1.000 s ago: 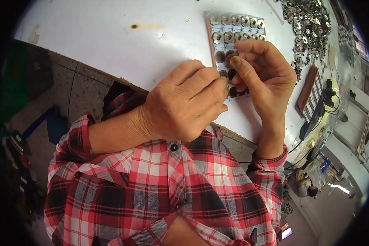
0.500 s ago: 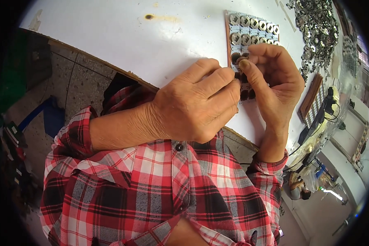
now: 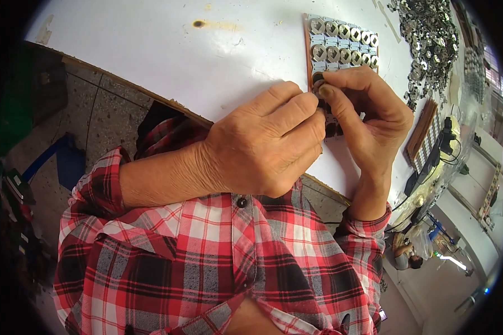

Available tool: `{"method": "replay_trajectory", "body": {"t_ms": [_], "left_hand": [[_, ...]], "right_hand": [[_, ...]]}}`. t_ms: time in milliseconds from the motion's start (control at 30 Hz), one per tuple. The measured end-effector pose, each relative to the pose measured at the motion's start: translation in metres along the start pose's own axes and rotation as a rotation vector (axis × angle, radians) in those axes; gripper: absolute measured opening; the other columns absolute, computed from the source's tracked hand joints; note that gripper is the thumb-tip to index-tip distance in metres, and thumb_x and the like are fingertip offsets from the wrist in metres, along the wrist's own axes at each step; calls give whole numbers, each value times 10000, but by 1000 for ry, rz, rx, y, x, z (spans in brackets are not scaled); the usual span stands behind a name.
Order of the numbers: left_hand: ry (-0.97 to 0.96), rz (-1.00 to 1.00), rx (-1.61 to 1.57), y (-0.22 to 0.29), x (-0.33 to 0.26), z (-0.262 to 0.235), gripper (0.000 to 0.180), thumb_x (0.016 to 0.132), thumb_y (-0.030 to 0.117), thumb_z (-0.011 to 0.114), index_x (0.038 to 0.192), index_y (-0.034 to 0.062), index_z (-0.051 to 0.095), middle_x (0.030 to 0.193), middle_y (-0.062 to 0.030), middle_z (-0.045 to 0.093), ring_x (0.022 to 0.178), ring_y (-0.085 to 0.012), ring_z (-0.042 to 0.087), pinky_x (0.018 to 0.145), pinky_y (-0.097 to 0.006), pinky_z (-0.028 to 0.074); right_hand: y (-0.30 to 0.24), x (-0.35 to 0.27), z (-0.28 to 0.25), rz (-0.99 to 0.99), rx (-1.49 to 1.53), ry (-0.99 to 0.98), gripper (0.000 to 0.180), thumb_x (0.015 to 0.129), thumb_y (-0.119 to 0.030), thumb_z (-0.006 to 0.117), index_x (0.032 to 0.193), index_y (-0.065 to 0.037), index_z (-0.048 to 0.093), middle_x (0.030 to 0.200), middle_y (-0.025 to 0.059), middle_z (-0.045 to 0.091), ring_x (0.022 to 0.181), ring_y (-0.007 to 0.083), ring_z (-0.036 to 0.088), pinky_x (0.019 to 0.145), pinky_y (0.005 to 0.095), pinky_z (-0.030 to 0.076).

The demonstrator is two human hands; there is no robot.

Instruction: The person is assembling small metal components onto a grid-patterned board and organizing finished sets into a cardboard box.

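A panel of small circuit boards (image 3: 334, 43) lies on the white table, with two rows of shiny round metal clips across its far part. Dark round spots (image 3: 331, 129) show on its nearer part, between my hands. My right hand (image 3: 374, 114) pinches a small round disc (image 3: 319, 85) between thumb and forefinger, over the panel's left side. Its kind is too small to make out. Beside it my left hand (image 3: 268, 137) is closed, fingers curled at the panel's left edge. The back of the hand hides its fingertips and whatever they hold.
A heap of loose metal clips (image 3: 427, 44) spreads over the table's far right. Nearer stands a stack of panels (image 3: 423, 134), beside a black device with cables (image 3: 446, 139). The table's worn front edge (image 3: 128, 84) runs past my left forearm. Another person (image 3: 403, 255) is in the right background.
My right hand has shifted left with the small disc, to the panel's left edge, closer to my left hand. My left hand has hardly moved.
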State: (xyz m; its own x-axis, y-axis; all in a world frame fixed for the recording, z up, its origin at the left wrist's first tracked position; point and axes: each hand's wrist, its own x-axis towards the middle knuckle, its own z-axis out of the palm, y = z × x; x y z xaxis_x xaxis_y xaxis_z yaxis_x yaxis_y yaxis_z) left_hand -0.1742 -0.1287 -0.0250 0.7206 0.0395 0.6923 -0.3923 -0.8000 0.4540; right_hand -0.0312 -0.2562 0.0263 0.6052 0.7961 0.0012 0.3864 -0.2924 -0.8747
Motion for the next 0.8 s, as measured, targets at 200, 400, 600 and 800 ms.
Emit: {"method": "replay_trajectory", "body": {"t_ms": [200, 400, 600, 800], "left_hand": [[10, 12, -2, 1, 1, 1, 284, 561, 88, 745, 813, -43, 733, 953, -143, 710, 947, -307, 677, 833, -433, 589], [9, 31, -19, 0, 4, 1, 303, 539, 66, 735, 813, -64, 723, 943, -156, 706, 963, -326, 684, 825, -428, 609], [-21, -5, -80, -1, 9, -3, 318, 649, 28, 818, 922, -101, 717, 962, -172, 705, 1005, -361, 695, 844, -422, 603], [-58, -7, -37, 0, 10, -5, 304, 651, 62, 798, 915, -64, 715, 999, -158, 693, 1029, -338, 678, 885, -432, 594]], "right_hand": [[1, 3, -2, -92, -129, -12, 190, 886, 111, 724, 1068, 57, 740, 936, 41, 681, 820, 62, 643, 697, 183, 490], [0, 6, 2, -99, -80, 77, 137, 831, 98, 703, 938, 19, 739, 776, 20, 610, 650, 66, 572, 575, 220, 432], [3, 9, -1, -104, -89, -53, 149, 877, 83, 709, 1012, 30, 744, 839, 4, 628, 706, 45, 580, 620, 193, 427], [1, 6, -2, -151, -169, -26, 181, 884, 25, 731, 1063, 9, 755, 892, 20, 668, 736, 49, 611, 627, 202, 465]]}}
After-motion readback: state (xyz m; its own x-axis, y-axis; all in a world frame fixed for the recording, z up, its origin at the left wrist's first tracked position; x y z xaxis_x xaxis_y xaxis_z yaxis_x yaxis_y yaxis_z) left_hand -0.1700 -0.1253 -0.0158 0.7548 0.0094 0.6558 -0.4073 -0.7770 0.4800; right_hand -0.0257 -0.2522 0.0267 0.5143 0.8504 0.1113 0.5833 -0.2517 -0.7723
